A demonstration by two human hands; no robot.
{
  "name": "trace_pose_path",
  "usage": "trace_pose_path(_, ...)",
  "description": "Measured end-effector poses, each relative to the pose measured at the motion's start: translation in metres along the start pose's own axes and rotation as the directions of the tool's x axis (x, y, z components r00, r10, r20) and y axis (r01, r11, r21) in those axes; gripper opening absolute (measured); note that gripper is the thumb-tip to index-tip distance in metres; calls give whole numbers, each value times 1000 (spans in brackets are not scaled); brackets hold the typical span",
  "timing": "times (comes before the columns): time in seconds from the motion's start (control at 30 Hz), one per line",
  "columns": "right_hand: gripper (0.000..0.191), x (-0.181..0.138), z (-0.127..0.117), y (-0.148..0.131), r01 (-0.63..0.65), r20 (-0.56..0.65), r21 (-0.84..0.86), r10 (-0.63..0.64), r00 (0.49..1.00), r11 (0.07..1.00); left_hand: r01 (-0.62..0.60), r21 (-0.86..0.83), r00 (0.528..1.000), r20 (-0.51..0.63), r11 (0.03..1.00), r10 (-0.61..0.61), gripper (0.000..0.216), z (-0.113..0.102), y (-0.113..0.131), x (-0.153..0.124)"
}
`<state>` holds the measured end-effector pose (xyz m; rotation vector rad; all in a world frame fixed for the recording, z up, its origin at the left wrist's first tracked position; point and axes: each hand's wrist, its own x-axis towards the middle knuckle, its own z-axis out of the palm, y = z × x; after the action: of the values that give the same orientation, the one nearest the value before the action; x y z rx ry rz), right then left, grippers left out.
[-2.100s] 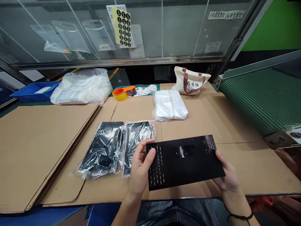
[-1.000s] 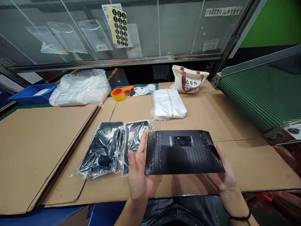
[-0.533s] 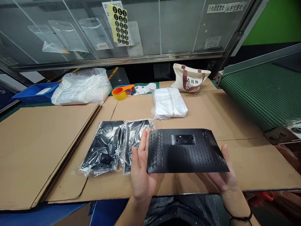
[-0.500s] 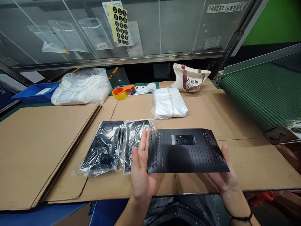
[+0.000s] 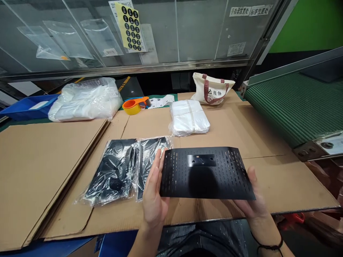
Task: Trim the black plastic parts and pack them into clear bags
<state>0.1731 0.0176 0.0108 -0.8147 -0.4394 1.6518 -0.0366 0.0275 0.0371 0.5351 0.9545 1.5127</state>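
A thin black perforated sheet [image 5: 206, 178] is held up above the cardboard, its slots in rows and a smooth rectangular patch near its far edge. My left hand [image 5: 155, 194] supports its left edge, with the fingers partly behind it. At the right edge, my right hand [image 5: 253, 200] grips it from below, thumb up along the side; its other fingers are hidden under the sheet. Left of my left hand lie two clear-bagged black pieces, one bagged piece [image 5: 114, 167] farther left and another bagged piece [image 5: 147, 153] partly behind that hand.
Behind the sheet lies a banded stack of clear bags [image 5: 189, 117]. Stacked cardboard sheets [image 5: 48, 167] cover the left side. A tape dispenser [image 5: 134, 106], a plastic-wrapped bundle [image 5: 88, 100] and a cloth bag [image 5: 211, 89] stand at the back. A green conveyor belt [image 5: 300, 103] borders the right.
The sheet stays in both hands and tilts slightly, its near right corner dipping a little. The whole view has shifted, so things on the table appear somewhat farther left.
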Motion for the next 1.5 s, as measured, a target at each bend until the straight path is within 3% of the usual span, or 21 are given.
trace_pose_path(0.13, 45, -4, 8, -2, 7, 44, -41, -5, 999, 999, -7, 115, 1000, -10, 993, 8, 51, -10, 1, 4)
trace_pose_path(0.43, 36, -8, 6, 0, 76, -13, -88, -78, 997, 993, -72, 344, 997, 28, 936, 66, 56, -23, 3, 7)
trace_pose_path(0.6, 29, -8, 7, 2, 136, 43, -146, -131, 990, 980, -158, 529, 987, 79, 834, 138, 54, -33, 2, 13)
trace_pose_path(0.73, 32, -9, 4, 2, 251, 89, -327, -235, 968, 911, -179, 639, 984, 104, 748, 147, 52, -37, 3, 17)
trace_pose_path(0.8, 29, -10, 0, 0, 379, 183, -516, -333, 925, 769, -238, 663, 971, 163, 710, 174, 53, -38, 5, 17)
trace_pose_path(0.83, 25, -11, -1, -2, 468, 273, -606, -385, 882, 643, -283, 657, 959, 201, 699, 199, 53, -37, 6, 17)
trace_pose_path(0.93, 30, -11, -4, -4, 717, 589, -682, -474, 655, 143, -372, 548, 928, 236, 750, 288, 52, -33, 6, 13)
trace_pose_path(1.0, 41, -9, -4, -2, 742, 679, -658, -530, 508, -132, -381, 442, 925, 181, 812, 335, 47, -27, 5, 9)
trace_pose_path(1.07, 47, -7, -3, 2, 651, 647, -708, -622, 441, -275, -381, 362, 924, 131, 851, 358, 44, -21, 1, 4)
trace_pose_path(1.13, 55, -5, -1, 8, 566, 571, -775, -696, 435, -281, -384, 314, 923, 122, 868, 364, 46, -16, -3, 0)
trace_pose_path(1.2, 62, -5, 0, 12, 540, 510, -809, -732, 451, -231, -389, 286, 921, 121, 876, 369, 49, -13, -7, -4)
trace_pose_path(1.37, 72, -7, 1, 17, 538, 412, -842, -689, 596, -38, -401, 306, 914, 77, 863, 398, 52, -12, -11, -8)
trace_pose_path(1.5, 71, -7, -1, 14, 549, 406, -835, -649, 643, 21, -424, 343, 902, 78, 838, 425, 54, -14, -13, -8)
